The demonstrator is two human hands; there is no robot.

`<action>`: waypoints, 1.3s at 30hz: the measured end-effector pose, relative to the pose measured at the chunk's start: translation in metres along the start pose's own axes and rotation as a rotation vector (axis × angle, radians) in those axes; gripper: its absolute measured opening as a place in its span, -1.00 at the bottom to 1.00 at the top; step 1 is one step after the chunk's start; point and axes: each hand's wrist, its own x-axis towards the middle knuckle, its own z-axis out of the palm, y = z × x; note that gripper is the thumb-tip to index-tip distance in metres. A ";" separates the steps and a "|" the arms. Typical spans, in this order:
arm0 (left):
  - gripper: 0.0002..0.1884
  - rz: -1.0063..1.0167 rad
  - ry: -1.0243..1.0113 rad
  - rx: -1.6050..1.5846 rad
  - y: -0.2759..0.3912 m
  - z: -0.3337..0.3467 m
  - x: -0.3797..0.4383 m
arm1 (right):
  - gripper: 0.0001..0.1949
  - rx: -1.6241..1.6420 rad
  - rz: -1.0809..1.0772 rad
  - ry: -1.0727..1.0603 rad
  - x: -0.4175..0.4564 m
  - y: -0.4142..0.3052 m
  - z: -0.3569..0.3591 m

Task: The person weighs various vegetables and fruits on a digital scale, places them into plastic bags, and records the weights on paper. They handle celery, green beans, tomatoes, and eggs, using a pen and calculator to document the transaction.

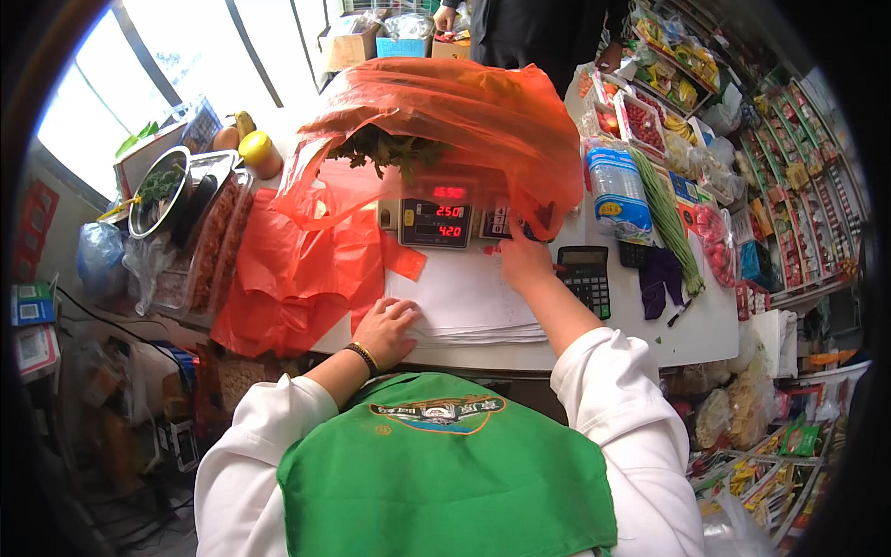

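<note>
A red plastic bag with leafy greens showing at its opening lies over a digital scale whose red figures are lit. My right hand holds a red pen and its index finger touches the scale's keypad, partly hidden by the bag. On the stack of white paper, at its left edge, rests my left hand, fingers loosely spread and holding nothing. More red plastic bags lie flat just beyond and left of it.
Right of the paper are a calculator, long green beans, a purple cloth item and bottled goods. Trays of food and a metal bowl stand left. A person in dark clothes stands across the table.
</note>
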 end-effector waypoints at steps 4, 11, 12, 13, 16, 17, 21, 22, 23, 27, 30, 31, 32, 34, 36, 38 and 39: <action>-0.51 0.022 -0.009 -0.017 -0.001 0.002 -0.003 | -0.63 0.238 0.034 0.099 -0.041 0.019 0.021; -0.47 0.007 -0.089 -0.116 0.006 -0.005 -0.016 | -0.52 0.202 0.205 0.036 -0.111 0.031 0.053; -0.47 -0.010 -0.102 -0.154 0.010 -0.007 -0.017 | -0.52 0.212 0.168 0.043 -0.116 0.035 0.052; -0.48 -0.028 -0.115 -0.193 0.013 -0.009 -0.018 | -0.51 0.222 0.131 0.050 -0.120 0.040 0.051; -0.48 -0.127 -0.107 -0.247 0.010 -0.015 -0.012 | -0.58 0.570 0.132 0.129 -0.097 0.058 0.040; -0.48 -0.173 -0.094 -0.271 0.008 -0.015 -0.011 | -0.68 0.702 0.172 0.332 -0.092 0.052 0.026; -0.51 -0.133 -0.006 -0.083 -0.001 -0.006 -0.006 | -0.69 1.252 0.383 0.276 -0.059 0.044 -0.012; -0.51 -0.117 -0.006 -0.046 -0.001 -0.006 -0.004 | -0.70 1.328 0.427 0.203 -0.052 0.047 -0.009; -0.52 -0.110 -0.025 -0.022 -0.001 -0.006 -0.005 | -0.73 1.484 0.448 0.202 -0.046 0.044 -0.002; -0.52 -0.108 -0.108 -0.025 -0.002 -0.007 -0.017 | -0.86 1.859 0.453 0.247 -0.025 0.018 0.040; -0.51 -0.100 -0.114 -0.063 -0.006 -0.007 -0.021 | -0.84 2.048 0.483 0.249 -0.023 0.008 0.050; -0.50 -0.107 -0.113 -0.069 -0.006 -0.007 -0.022 | -0.84 2.049 0.480 0.206 -0.019 0.003 0.050; -0.50 -0.114 -0.112 -0.074 -0.007 -0.008 -0.022 | -0.84 2.048 0.477 0.164 -0.013 0.000 0.050; -0.50 -0.122 -0.120 -0.079 -0.006 -0.010 -0.020 | -0.85 1.918 0.388 0.152 -0.008 -0.001 0.055; -0.50 -0.127 -0.128 -0.087 -0.006 -0.012 -0.018 | -0.86 1.658 0.223 0.198 -0.002 0.003 0.078; -0.50 -0.126 -0.135 -0.100 -0.006 -0.013 -0.016 | -0.85 1.414 0.246 0.234 0.004 0.010 0.101; -0.50 -0.128 -0.132 -0.103 -0.006 -0.012 -0.017 | -0.85 1.292 0.255 0.244 0.005 0.008 0.101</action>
